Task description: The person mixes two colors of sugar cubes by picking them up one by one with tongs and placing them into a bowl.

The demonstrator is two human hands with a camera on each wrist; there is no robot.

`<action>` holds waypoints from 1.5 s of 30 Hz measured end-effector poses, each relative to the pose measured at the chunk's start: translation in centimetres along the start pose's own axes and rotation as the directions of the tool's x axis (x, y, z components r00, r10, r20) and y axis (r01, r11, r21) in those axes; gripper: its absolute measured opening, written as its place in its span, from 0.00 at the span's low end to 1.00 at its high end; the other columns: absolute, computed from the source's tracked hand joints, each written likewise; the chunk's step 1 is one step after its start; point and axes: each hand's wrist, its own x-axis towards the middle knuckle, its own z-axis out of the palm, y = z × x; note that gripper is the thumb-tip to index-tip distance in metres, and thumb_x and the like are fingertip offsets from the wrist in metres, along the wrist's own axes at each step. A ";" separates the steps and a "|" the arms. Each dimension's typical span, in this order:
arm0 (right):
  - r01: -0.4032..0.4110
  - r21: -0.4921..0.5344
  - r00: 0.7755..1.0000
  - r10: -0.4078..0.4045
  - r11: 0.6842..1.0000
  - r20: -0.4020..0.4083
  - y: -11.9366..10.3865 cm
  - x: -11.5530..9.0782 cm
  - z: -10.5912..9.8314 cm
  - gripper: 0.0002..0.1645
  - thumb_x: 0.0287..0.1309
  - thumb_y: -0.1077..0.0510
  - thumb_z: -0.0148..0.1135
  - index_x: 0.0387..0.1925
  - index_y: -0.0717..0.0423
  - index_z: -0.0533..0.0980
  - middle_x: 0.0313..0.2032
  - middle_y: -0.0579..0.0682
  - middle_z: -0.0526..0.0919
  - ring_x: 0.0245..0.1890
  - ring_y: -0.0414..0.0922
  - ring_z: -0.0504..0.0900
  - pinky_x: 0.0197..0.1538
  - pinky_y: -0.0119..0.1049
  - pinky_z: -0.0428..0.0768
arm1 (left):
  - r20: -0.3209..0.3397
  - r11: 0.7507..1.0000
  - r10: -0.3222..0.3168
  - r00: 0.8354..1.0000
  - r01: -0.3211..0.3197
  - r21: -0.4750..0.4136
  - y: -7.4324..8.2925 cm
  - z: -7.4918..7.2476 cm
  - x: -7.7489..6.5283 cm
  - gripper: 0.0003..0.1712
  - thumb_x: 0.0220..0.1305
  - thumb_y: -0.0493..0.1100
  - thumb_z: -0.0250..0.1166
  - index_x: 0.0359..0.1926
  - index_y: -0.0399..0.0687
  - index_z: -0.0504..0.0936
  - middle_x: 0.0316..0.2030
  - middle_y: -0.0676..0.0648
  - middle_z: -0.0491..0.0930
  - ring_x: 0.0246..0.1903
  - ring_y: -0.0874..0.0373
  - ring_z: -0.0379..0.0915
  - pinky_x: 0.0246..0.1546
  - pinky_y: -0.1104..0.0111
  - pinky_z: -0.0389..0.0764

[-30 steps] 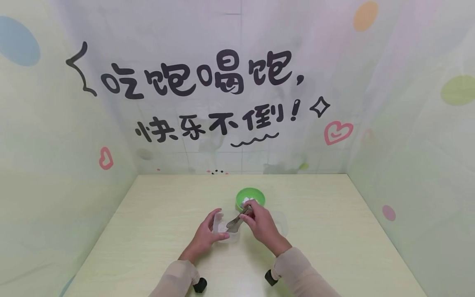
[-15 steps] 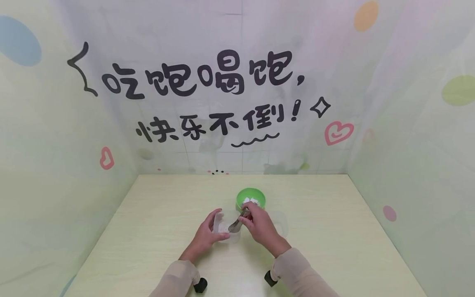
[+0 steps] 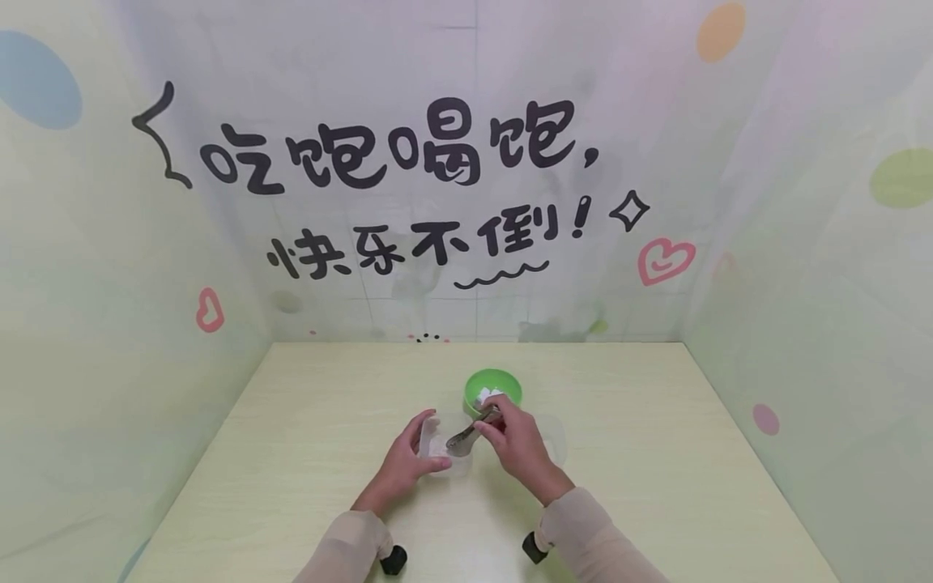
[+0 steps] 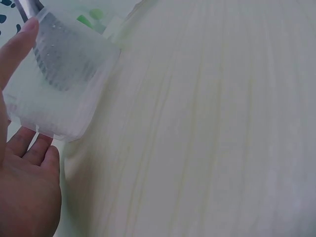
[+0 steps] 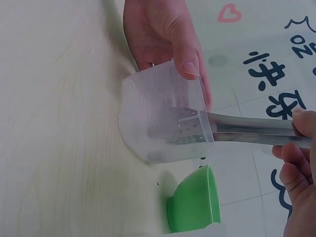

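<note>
My left hand (image 3: 401,463) grips a clear plastic box (image 3: 461,465) by its side, thumb at the near wall and fingers around the far end. The box stands on the table with its mouth up; whitish contents (image 3: 437,448) lie inside, too blurred to name. My right hand (image 3: 519,441) holds metal tongs (image 3: 463,438) by the arms. Their perforated heads (image 5: 180,127) are down inside the box, visible through its wall; whether they pinch anything cannot be made out. Just behind the right hand sits a green bowl (image 3: 481,378) with white pieces (image 3: 486,394) in it.
A clear plastic lid or tray (image 3: 555,437) lies on the table (image 3: 306,437) right of the box, partly behind my right hand. Printed cloth walls (image 3: 466,312) enclose the table at the back and both sides.
The tongs dipped steeper with their arms closer together half a second ago, and now lean flatter again inside the box. My left hand and the box have stayed in place.
</note>
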 end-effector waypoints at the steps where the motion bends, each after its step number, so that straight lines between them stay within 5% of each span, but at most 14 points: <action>1: -0.004 0.003 1.000 0.004 1.000 -0.010 0.1 0.0 0.0 0.14 0.62 0.58 0.66 0.46 0.56 0.73 0.30 0.47 0.82 0.26 0.36 0.72 0.27 0.24 0.76 | 0.000 1.000 -0.003 1.000 0.003 0.004 0.0 0.0 0.0 0.53 0.49 0.38 0.79 0.74 0.51 0.62 0.72 0.34 0.64 0.73 0.37 0.58 0.74 0.46 0.62; 7: 0.030 0.028 0.992 -0.026 0.999 -0.123 0.5 -0.1 -0.3 0.14 0.60 0.60 0.68 0.44 0.57 0.73 0.29 0.50 0.84 0.26 0.34 0.74 0.27 0.24 0.78 | -0.002 1.000 -0.020 1.000 0.020 0.023 0.1 0.0 -0.1 0.53 0.48 0.38 0.79 0.74 0.52 0.62 0.72 0.36 0.64 0.74 0.39 0.56 0.76 0.48 0.59; 18: 0.127 0.082 0.943 -0.095 0.989 -0.318 0.6 0.4 -1.1 0.15 0.55 0.65 0.70 0.42 0.60 0.73 0.25 0.52 0.83 0.24 0.33 0.75 0.24 0.27 0.78 | -0.008 1.000 -0.018 1.000 0.018 0.000 0.3 0.0 -0.3 0.53 0.48 0.36 0.79 0.73 0.51 0.62 0.72 0.35 0.64 0.74 0.38 0.56 0.75 0.47 0.60; 37: 0.168 0.058 0.863 -0.118 0.984 -0.490 1.1 1.0 -2.7 0.15 0.53 0.69 0.70 0.42 0.68 0.74 0.28 0.58 0.85 0.23 0.46 0.79 0.24 0.31 0.78 | -0.005 0.999 -0.038 0.999 0.038 0.028 0.2 0.1 -0.2 0.54 0.48 0.39 0.79 0.74 0.53 0.61 0.73 0.36 0.62 0.74 0.38 0.55 0.76 0.47 0.58; 45: 0.171 0.045 0.845 -0.123 0.984 -0.520 2.1 1.1 -3.3 0.14 0.56 0.67 0.69 0.43 0.64 0.75 0.30 0.55 0.87 0.26 0.38 0.78 0.27 0.26 0.78 | -0.007 0.998 -0.052 0.999 0.052 0.037 0.2 0.1 -0.1 0.54 0.47 0.40 0.80 0.74 0.55 0.61 0.74 0.37 0.61 0.75 0.38 0.54 0.76 0.47 0.58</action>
